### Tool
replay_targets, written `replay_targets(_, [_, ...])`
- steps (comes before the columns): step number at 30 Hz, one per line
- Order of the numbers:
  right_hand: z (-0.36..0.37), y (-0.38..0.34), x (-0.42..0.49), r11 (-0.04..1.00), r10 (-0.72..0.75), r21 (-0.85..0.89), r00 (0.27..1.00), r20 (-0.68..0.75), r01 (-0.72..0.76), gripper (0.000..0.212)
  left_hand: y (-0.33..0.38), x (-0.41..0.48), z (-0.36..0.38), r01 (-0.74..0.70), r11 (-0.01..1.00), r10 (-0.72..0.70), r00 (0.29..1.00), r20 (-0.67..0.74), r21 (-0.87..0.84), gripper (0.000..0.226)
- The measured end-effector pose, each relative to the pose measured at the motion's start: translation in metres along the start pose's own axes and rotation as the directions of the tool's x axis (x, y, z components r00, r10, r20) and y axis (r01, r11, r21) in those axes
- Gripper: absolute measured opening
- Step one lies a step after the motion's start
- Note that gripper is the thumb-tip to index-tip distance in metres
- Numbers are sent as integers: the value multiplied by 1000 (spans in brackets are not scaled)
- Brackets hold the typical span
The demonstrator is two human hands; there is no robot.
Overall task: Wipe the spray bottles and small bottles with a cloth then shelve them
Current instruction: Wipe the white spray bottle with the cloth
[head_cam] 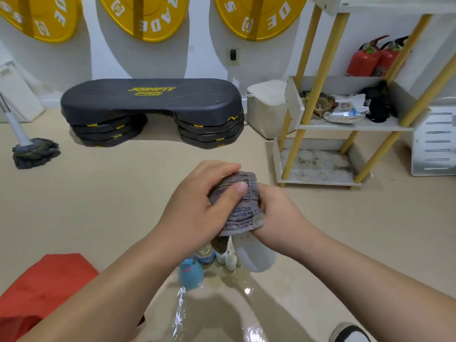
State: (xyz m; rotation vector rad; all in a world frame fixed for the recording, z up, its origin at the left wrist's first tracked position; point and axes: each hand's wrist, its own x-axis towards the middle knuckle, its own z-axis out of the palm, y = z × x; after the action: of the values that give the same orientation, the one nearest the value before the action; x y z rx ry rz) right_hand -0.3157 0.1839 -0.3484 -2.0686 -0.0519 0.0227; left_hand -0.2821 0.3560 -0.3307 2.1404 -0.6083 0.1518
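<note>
Both left hand and right hand clutch a grey cloth over a white bottle. Its long axis runs steeply, base toward the floor.

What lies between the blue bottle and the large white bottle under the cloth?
Head view: a clear small bottle and a few small white bottles stand between them.

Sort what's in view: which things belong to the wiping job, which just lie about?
Job: cloth, held by left hand and right hand; white bottle under it; blue bottle; small bottles; shelf.
Lying about: mop, step platform, fire extinguishers, red fabric.
</note>
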Motion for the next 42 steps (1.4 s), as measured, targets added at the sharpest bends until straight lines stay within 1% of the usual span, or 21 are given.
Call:
replay_targets(3, [6,-2,1,996,-28,-79,1000,14,29,20,-1,-6,2,82,993,-89,992,89,81,53])
replay_targets(7, [4,-3,0,981,-59,-185,998,-4,57,22,-3,-3,7,56,994,-53,998,-42,97,32])
replay_targets(10, [1,-2,-5,979,-20,-203,1000,-9,18,22,-1,5,8,177,984,-177,982,72,10,47])
replay_targets(12, [1,1,-7,977,-9,-211,1000,-5,8,23,0,10,4,417,898,-394,904,168,-141,53])
replay_targets(15, [-2,4,-9,966,-6,-260,1000,-9,3,18,1,12,-1,716,621,-612,697,372,-320,33])
replay_targets(16, [-3,5,-8,962,1,-274,1000,-17,-6,23,5,10,-1,719,601,-600,694,397,-349,27])
replay_targets(17, [-5,5,-8,959,3,-283,1000,-23,-10,28,9,6,2,662,673,-554,746,369,-330,26])
replay_targets(19, [-7,3,-7,954,-17,-300,999,-33,6,26,15,-5,11,324,944,-308,933,189,-63,30])
replay_targets(21, [-8,1,-6,957,-26,-290,999,-36,15,6,13,-11,24,-7,967,-21,994,103,256,30])
replay_targets(22, [-8,0,-6,958,-25,-286,999,-33,14,7,9,-8,26,-58,949,31,996,89,309,31])
replay_targets(24, [-8,0,-7,949,-47,-313,999,-15,40,7,2,-3,21,-17,954,-2,998,64,298,32])
replay_targets(26, [-5,-2,-9,930,-71,-361,997,8,69,11,0,2,12,147,983,-157,984,81,110,40])
replay_targets(28, [-2,-2,-9,925,-49,-377,998,26,56,12,1,9,1,506,846,-476,859,189,-171,48])
replay_targets(29, [-1,-2,-9,923,-43,-381,999,31,52,17,2,12,-2,630,728,-576,776,257,-272,50])
replay_targets(30, [0,-2,-8,926,-36,-375,999,36,47,21,4,11,-2,662,690,-602,749,277,-292,50])
replay_targets(31, [1,0,-7,932,-28,-360,999,37,39,19,4,7,1,613,758,-566,787,243,-221,50])
replay_targets(33, [0,2,-6,946,-9,-324,1000,24,16,14,5,-4,11,274,953,-291,946,140,129,39])
replay_targets(35, [-2,3,-5,957,7,-289,1000,-5,-8,22,6,-12,19,-14,936,-35,990,133,351,28])
replay_targets(37, [-5,2,-5,955,-14,-297,1000,10,17,17,0,-4,17,-4,966,-32,991,133,257,34])
replay_targets(40, [-6,3,-6,933,1,-360,1000,7,1,18,-10,5,11,185,983,-185,976,111,6,44])
replay_targets(42, [-11,6,-1,930,46,-363,998,-45,-60,24,-11,6,10,199,979,-202,970,133,39,48])
